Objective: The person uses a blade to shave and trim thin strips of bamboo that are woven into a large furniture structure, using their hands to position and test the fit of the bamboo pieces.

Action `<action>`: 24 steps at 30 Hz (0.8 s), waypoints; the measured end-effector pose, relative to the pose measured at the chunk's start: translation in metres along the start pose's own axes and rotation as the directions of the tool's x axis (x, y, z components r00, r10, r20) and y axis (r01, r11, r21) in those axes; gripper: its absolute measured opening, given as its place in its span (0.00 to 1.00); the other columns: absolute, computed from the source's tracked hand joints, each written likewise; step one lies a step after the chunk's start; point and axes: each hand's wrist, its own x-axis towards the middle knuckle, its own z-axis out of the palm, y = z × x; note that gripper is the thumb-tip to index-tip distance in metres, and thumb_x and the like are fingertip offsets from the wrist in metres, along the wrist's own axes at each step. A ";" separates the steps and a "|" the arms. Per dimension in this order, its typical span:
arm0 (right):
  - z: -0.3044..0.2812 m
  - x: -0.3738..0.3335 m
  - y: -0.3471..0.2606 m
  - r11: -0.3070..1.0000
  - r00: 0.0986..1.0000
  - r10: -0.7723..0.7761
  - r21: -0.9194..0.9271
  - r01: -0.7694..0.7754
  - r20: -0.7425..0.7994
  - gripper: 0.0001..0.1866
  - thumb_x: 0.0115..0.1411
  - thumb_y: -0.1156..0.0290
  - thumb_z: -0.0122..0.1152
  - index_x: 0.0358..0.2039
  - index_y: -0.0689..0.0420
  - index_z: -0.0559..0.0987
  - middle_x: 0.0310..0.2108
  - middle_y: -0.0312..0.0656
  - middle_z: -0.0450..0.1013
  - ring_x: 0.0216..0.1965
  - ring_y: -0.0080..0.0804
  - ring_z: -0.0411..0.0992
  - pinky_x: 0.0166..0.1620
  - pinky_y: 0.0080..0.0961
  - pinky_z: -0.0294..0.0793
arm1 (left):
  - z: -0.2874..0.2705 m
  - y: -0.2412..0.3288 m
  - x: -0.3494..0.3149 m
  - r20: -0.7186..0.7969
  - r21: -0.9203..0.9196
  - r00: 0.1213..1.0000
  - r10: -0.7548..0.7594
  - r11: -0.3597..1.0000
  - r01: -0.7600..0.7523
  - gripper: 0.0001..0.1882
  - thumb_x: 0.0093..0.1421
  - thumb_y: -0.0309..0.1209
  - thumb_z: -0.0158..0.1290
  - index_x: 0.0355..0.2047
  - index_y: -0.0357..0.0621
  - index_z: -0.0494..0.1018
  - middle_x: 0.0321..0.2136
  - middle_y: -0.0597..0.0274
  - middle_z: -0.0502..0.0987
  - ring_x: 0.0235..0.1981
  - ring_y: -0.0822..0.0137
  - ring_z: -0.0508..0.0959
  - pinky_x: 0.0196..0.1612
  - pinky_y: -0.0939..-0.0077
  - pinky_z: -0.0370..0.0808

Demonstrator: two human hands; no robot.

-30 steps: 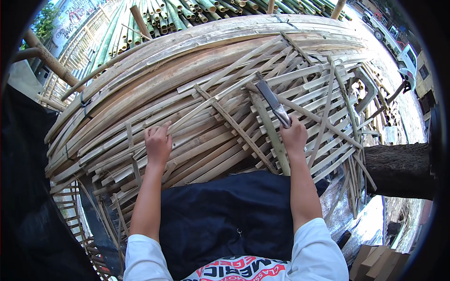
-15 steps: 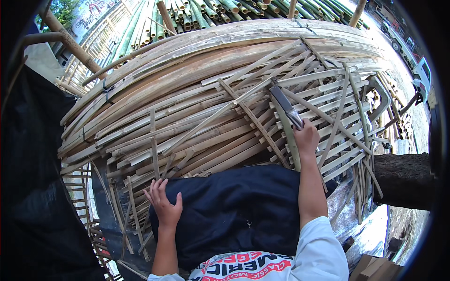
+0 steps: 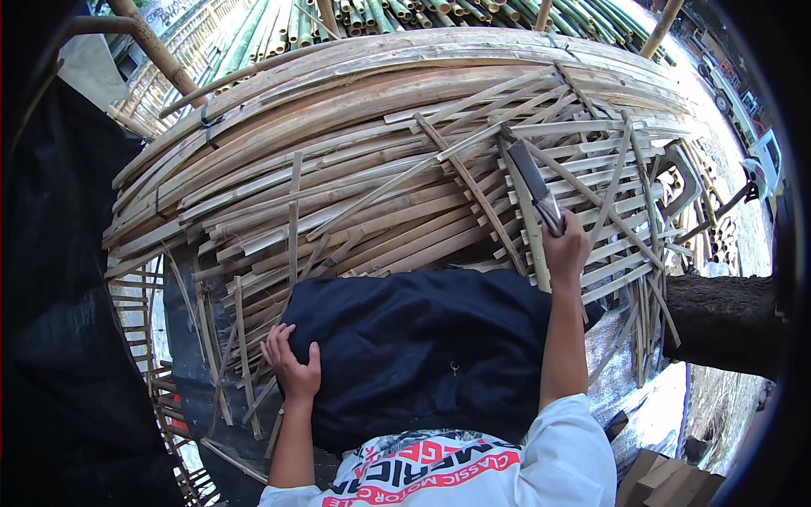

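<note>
My right hand is wrapped around the handle of a broad dark-bladed knife, its blade pointing away from me. The blade lies over or just above a pale green bamboo strip on the pile; I cannot tell whether they touch. My left hand has its fingers spread and holds nothing. It is beside the left edge of the dark cloth over my lap. Split bamboo strips are heaped in front of me, with several thin slats lying crosswise on top.
Long bamboo lengths bound with dark ties lie across the far side. Green bamboo poles are stacked behind. A dark thick log juts in at right, below a grey metal bracket. Black sheeting hangs at left.
The view has shifted slightly. My right hand and the knife still lie along the pale strip. My left hand has drawn slightly back from the slat ends, fingers still apart.
</note>
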 end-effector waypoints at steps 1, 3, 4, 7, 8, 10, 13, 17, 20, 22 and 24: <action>-0.022 -0.015 -0.005 0.997 0.993 0.069 0.015 -0.071 0.100 0.13 0.51 0.68 0.69 0.36 0.58 0.80 0.28 0.49 0.78 0.32 0.54 0.78 0.36 0.43 0.75 | 0.000 0.002 0.001 -0.001 0.036 1.000 0.015 0.999 -0.015 0.27 0.54 0.36 0.60 0.53 0.44 0.68 0.56 0.51 0.68 0.65 0.46 0.63 0.70 0.37 0.45; -0.073 -0.052 -0.003 0.994 0.988 0.061 0.083 -0.074 0.145 0.14 0.47 0.73 0.72 0.34 0.58 0.78 0.23 0.49 0.76 0.29 0.52 0.78 0.32 0.38 0.74 | 0.001 0.015 0.002 0.013 0.098 0.999 0.043 0.994 -0.044 0.27 0.53 0.35 0.60 0.53 0.45 0.68 0.57 0.53 0.67 0.67 0.46 0.61 0.70 0.33 0.42; -0.097 -0.074 0.004 0.992 0.983 0.077 0.084 -0.092 0.168 0.15 0.45 0.74 0.73 0.34 0.58 0.77 0.22 0.48 0.75 0.27 0.50 0.78 0.31 0.35 0.74 | 0.002 0.024 0.001 0.047 0.090 0.997 0.053 0.994 -0.057 0.27 0.53 0.35 0.60 0.53 0.45 0.68 0.57 0.53 0.67 0.67 0.46 0.61 0.70 0.33 0.42; -0.146 -0.131 0.044 0.989 0.982 0.138 0.037 -0.144 0.130 0.14 0.48 0.75 0.72 0.34 0.59 0.77 0.20 0.47 0.74 0.24 0.43 0.78 0.30 0.33 0.73 | 0.007 0.063 -0.004 0.055 0.066 0.977 0.208 0.975 -0.211 0.28 0.51 0.32 0.63 0.53 0.47 0.69 0.58 0.55 0.67 0.68 0.45 0.59 0.70 0.32 0.40; -0.151 -0.157 0.066 0.986 0.983 0.165 0.021 -0.167 0.084 0.13 0.49 0.75 0.72 0.33 0.60 0.77 0.19 0.47 0.73 0.23 0.41 0.77 0.29 0.33 0.72 | 0.011 0.078 -0.006 0.108 0.033 0.966 0.235 0.970 -0.239 0.28 0.51 0.32 0.63 0.53 0.47 0.69 0.58 0.55 0.67 0.68 0.45 0.59 0.70 0.32 0.40; -0.155 -0.209 0.091 0.898 0.896 0.438 -0.091 -0.431 0.074 0.14 0.56 0.69 0.70 0.31 0.64 0.73 0.15 0.45 0.68 0.18 0.32 0.68 0.26 0.34 0.65 | 0.017 0.105 -0.001 0.156 -0.064 0.948 0.278 0.960 -0.271 0.29 0.51 0.29 0.62 0.54 0.48 0.69 0.60 0.55 0.67 0.69 0.45 0.58 0.71 0.36 0.40; -0.153 -0.292 0.122 0.754 0.751 0.656 -0.104 -0.649 0.070 0.18 0.57 0.67 0.69 0.28 0.65 0.69 0.16 0.39 0.59 0.20 0.27 0.57 0.25 0.35 0.61 | 0.027 0.124 0.032 0.272 -0.087 0.920 0.282 0.959 -0.268 0.28 0.52 0.33 0.64 0.53 0.48 0.69 0.60 0.55 0.66 0.69 0.48 0.59 0.71 0.37 0.43; -0.156 -0.382 0.154 0.670 0.659 0.742 -0.121 -0.733 0.124 0.18 0.59 0.64 0.66 0.34 0.65 0.69 0.21 0.40 0.63 0.25 0.29 0.59 0.29 0.35 0.63 | 0.039 0.108 0.107 0.558 -0.002 0.821 0.124 0.989 -0.148 0.26 0.56 0.39 0.63 0.53 0.47 0.71 0.54 0.55 0.75 0.60 0.54 0.72 0.63 0.50 0.65; -0.141 -0.414 0.166 0.638 0.627 0.765 -0.037 -0.769 0.144 0.22 0.59 0.59 0.65 0.41 0.65 0.71 0.29 0.45 0.70 0.32 0.32 0.68 0.38 0.34 0.70 | 0.075 0.059 0.159 0.461 0.168 0.886 -0.040 0.985 -0.044 0.21 0.56 0.40 0.63 0.47 0.46 0.76 0.43 0.55 0.82 0.46 0.54 0.81 0.49 0.60 0.76; -0.113 -0.415 0.171 0.638 0.617 0.761 -0.061 -0.767 0.203 0.24 0.57 0.57 0.66 0.44 0.64 0.72 0.34 0.47 0.72 0.37 0.37 0.71 0.42 0.36 0.70 | 0.093 0.003 0.184 0.464 0.179 0.877 -0.124 0.983 0.043 0.16 0.55 0.39 0.63 0.42 0.45 0.80 0.35 0.57 0.84 0.40 0.55 0.83 0.45 0.61 0.79; -0.102 -0.423 0.188 0.623 0.590 0.776 -0.122 -0.773 0.224 0.27 0.56 0.56 0.67 0.47 0.64 0.73 0.39 0.50 0.74 0.41 0.42 0.74 0.47 0.38 0.71 | 0.102 -0.031 0.183 0.532 0.063 0.842 -0.088 0.996 0.064 0.12 0.55 0.36 0.62 0.38 0.47 0.83 0.31 0.57 0.84 0.37 0.57 0.84 0.43 0.62 0.80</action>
